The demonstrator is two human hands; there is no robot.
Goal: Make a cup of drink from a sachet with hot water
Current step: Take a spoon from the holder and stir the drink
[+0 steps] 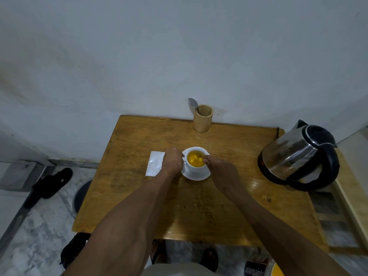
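A white cup [192, 168] holding yellow drink [194, 159] stands on a white saucer [199, 176] in the middle of the wooden table [199, 206]. My left hand [172, 162] is closed around the cup's handle on its left side. At the cup's right rim, my right hand [218, 171] has its fingertips pinched together; I cannot tell whether they hold anything. A white sachet [154, 163] lies flat just left of the cup, partly under my left hand. A steel and black electric kettle [298, 156] sits at the table's right edge.
A wooden holder [203, 119] with a spoon [192, 103] stands at the table's back edge against the wall. On the floor are black sandals [47, 186] to the left, a dark bin [80, 196] beside the table, and a paint tin [256, 268] at the bottom right.
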